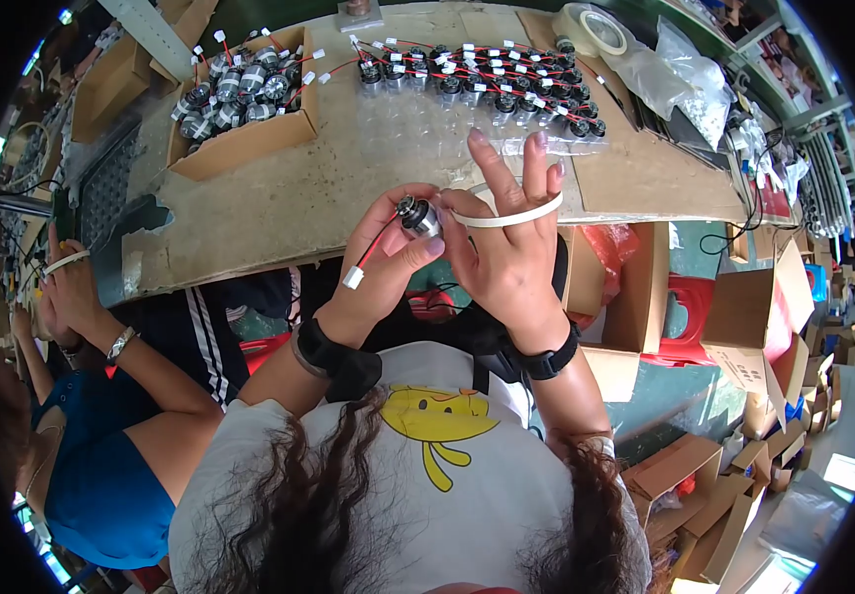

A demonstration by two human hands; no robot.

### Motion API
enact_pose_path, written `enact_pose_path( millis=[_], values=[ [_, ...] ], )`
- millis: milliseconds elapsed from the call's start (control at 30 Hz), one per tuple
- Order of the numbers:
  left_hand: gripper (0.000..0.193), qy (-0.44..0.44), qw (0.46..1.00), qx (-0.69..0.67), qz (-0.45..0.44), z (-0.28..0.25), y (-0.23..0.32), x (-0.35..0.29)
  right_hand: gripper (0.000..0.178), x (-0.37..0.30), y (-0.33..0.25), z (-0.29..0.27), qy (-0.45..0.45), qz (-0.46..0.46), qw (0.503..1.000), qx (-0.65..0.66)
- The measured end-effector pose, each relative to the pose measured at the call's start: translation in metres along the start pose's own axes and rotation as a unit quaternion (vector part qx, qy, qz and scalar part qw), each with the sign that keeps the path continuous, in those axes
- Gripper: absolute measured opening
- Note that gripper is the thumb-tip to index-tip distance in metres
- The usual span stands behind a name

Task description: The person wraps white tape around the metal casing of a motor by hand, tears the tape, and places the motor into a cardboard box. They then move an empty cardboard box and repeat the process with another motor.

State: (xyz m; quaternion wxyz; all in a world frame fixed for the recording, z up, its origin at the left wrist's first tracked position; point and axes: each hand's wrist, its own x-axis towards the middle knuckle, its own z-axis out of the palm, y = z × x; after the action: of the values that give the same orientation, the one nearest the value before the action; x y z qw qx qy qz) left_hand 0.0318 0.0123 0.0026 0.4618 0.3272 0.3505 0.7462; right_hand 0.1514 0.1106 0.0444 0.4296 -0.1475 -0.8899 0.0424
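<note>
My left hand (pixel 366 259) is closed around a small cylindrical motor (pixel 419 218) with a black end and a silver body. Its red and black wires run down to a white plug (pixel 353 277) beside the palm. Close on the right, my right hand (pixel 514 272) has thumb and index finger together at the motor's side, while the other fingers are raised and spread. A thin white ring-shaped band (pixel 518 217) loops round those fingers. Whether the right fingertips hold a piece of something by the motor is too small to tell.
Many similar motors stand in a clear plastic tray (pixel 388 124); more fill a cardboard box (pixel 249 144) at the left. Tape rolls (pixel 603 33) and plastic bags (pixel 690 79) lie far right. Open cartons (pixel 635 287) stand below the table's right edge. A co-worker's hand (pixel 73 282) is at left.
</note>
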Motion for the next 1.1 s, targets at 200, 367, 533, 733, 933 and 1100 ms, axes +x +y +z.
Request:
enact_pose_path(
  millis=[200,367,533,733,933,1100],
  values=[
    [0.039,0.002,0.999,-0.046,-0.028,-0.003,0.009,-0.001,0.017,0.006,0.018,-0.016,-0.055,0.090,0.953,0.284],
    [0.044,-0.020,0.999,-0.009,-0.049,-0.004,0.014,-0.002,0.015,0.009,0.020,-0.019,-0.038,0.045,0.976,0.212],
    [0.045,-0.029,0.998,0.043,-0.032,-0.006,0.016,-0.002,0.013,0.010,0.013,-0.022,-0.016,0.028,0.993,0.110],
    [0.039,-0.044,0.998,0.033,-0.014,-0.001,0.019,-0.002,0.014,0.006,0.007,-0.014,-0.012,0.040,0.994,0.101],
    [0.044,-0.034,0.999,0.007,-0.015,-0.003,0.017,-0.001,0.016,0.004,0.005,-0.015,-0.012,0.038,0.996,0.083],
    [0.048,-0.057,0.998,0.022,-0.012,-0.004,0.020,0.000,0.017,0.008,0.010,-0.026,-0.020,0.036,0.991,0.127]
  ],
)
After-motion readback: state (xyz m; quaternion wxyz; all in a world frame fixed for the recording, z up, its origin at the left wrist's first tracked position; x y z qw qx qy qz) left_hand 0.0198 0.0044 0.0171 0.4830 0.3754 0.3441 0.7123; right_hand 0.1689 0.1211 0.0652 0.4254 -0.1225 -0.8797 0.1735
